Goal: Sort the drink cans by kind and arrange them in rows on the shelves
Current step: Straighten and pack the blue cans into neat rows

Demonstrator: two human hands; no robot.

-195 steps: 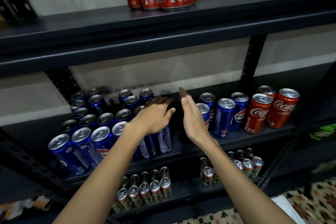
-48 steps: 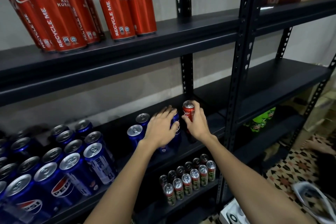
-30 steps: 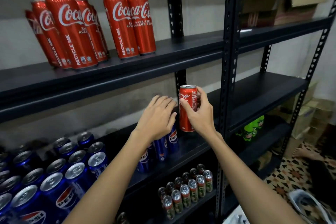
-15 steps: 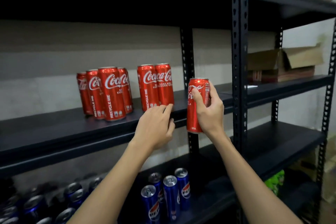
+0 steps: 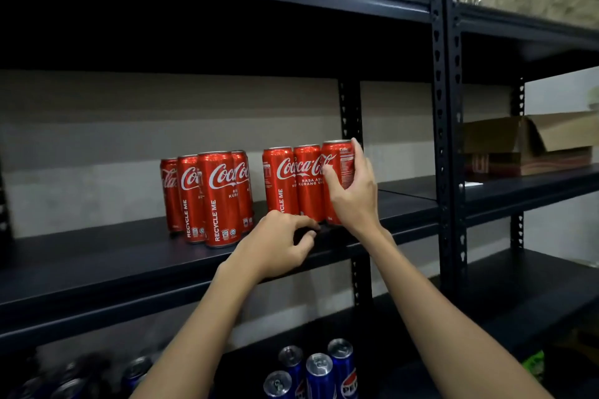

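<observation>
Head view shows, at the far left of the shelf (image 5: pixel 97 256), a tight group of red cans (image 5: pixel 207 197), then a gap, then two red cans (image 5: pixel 295 185) standing together. My left hand (image 5: pixel 278 246) rests on the shelf edge below them, fingers loosely curled, holding nothing. My right hand (image 5: pixel 353 191) grasps one more red can (image 5: pixel 340 159), pressed against the pair, its base at the shelf. I think the risk is here: if I push it sideways too hard, the neighbours may tip or slide. Below, the blue cans (image 5: pixel 319 372) stand on a lower shelf.
</observation>
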